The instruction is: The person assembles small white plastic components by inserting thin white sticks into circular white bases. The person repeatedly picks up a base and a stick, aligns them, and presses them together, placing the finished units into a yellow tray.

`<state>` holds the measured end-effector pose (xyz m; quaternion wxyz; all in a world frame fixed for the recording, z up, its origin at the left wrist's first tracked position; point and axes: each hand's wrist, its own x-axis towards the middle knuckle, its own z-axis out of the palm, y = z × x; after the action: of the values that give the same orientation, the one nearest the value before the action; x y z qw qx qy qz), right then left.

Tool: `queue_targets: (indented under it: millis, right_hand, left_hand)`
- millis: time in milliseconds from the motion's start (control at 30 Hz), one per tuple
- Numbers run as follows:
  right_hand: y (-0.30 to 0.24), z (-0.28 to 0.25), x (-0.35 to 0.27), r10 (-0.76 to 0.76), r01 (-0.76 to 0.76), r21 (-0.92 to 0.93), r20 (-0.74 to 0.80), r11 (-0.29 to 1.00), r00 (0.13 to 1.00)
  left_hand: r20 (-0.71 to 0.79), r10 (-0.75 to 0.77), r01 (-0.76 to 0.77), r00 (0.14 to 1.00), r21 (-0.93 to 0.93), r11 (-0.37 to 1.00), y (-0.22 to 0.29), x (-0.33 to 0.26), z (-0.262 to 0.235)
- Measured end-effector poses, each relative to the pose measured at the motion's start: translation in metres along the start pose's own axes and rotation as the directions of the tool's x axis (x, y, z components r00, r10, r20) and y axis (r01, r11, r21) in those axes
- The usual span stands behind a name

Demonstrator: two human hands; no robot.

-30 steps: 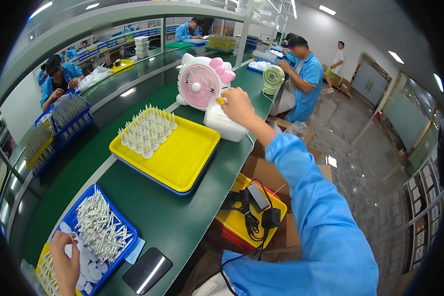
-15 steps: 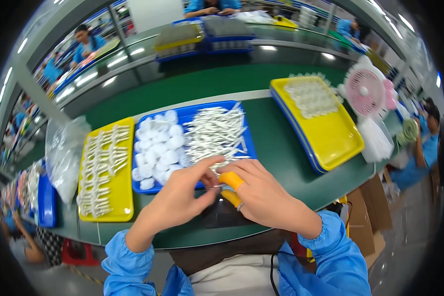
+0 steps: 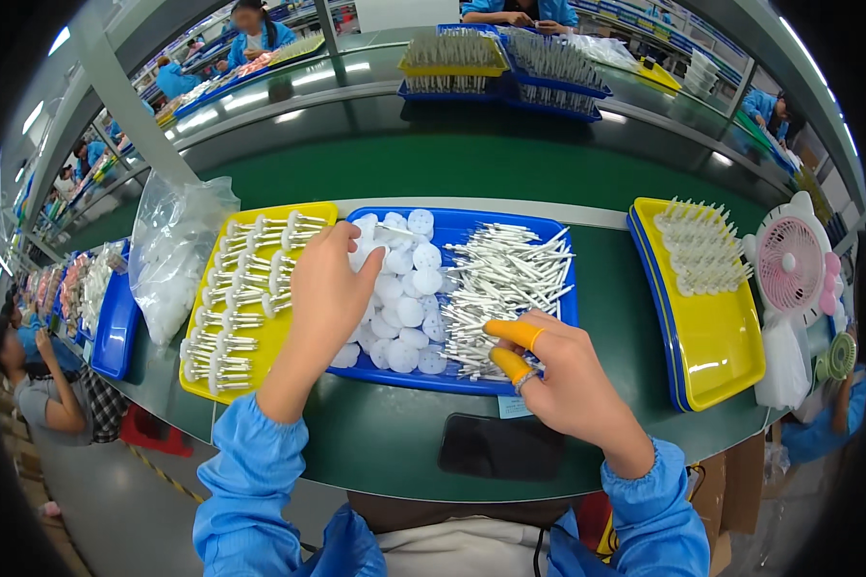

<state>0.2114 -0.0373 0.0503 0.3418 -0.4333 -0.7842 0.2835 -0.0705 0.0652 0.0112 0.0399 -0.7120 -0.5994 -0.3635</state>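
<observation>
My left hand (image 3: 322, 288) reaches over the white plastic discs (image 3: 404, 310) in the left half of a blue tray (image 3: 423, 383). Its thumb and fingers curve around a white disc near the tray's far left corner; the contact is partly hidden. Over the heap of thin white sticks (image 3: 510, 269) in the tray's right half is my right hand (image 3: 573, 385). Orange-yellow covers sit on its thumb and index finger, whose tips are apart among the near sticks. To the left, a yellow tray (image 3: 289, 348) bears rows of discs with sticks set in them.
A dark phone (image 3: 502, 447) lies at the near table edge. Stacked yellow and blue trays (image 3: 717, 356) with clear spiky pieces stand right, beside a pink-and-white fan (image 3: 789, 262). A clear plastic bag (image 3: 168, 264) stands left. Co-workers sit across the conveyor (image 3: 433, 173).
My hands have parted from their meeting point before the tray. The left went to the discs, the right to the sticks. The phone is uncovered, and the view has shifted left.
</observation>
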Motion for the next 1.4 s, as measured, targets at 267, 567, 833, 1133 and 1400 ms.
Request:
queue_targets:
  millis: [267, 567, 833, 1133, 1400]
  right_hand:
    - [0.006, 0.003, 0.009, -0.001, 0.007, 0.093, -0.069, 0.996, 0.998]
    - [0.004, 0.002, -0.002, -0.094, 0.113, 0.135, -0.137, 0.984, 0.986]
    - [0.012, 0.007, -0.006, -0.062, 0.061, 0.036, 0.005, 0.997, 0.998]
    - [0.019, 0.008, -0.005, -0.015, 0.017, -0.045, 0.045, 0.999, 0.999]
    - [0.015, 0.030, -0.007, -0.042, 0.042, -0.059, -0.015, 0.997, 0.999]
  left_hand:
    - [-0.044, -0.015, 0.008, 0.999, -0.162, 0.987, -0.010, 0.024, 0.013]
    - [0.514, 0.020, 0.421, 0.857, -0.723, 0.547, 0.072, -0.056, -0.023]
    - [0.434, 0.090, 0.274, 0.897, -0.702, 0.658, 0.081, -0.069, -0.023]
    - [0.382, 0.061, 0.197, 0.922, -0.600, 0.775, 0.085, -0.073, -0.022]
    - [0.334, 0.064, 0.147, 0.940, -0.568, 0.810, 0.090, -0.077, -0.018]
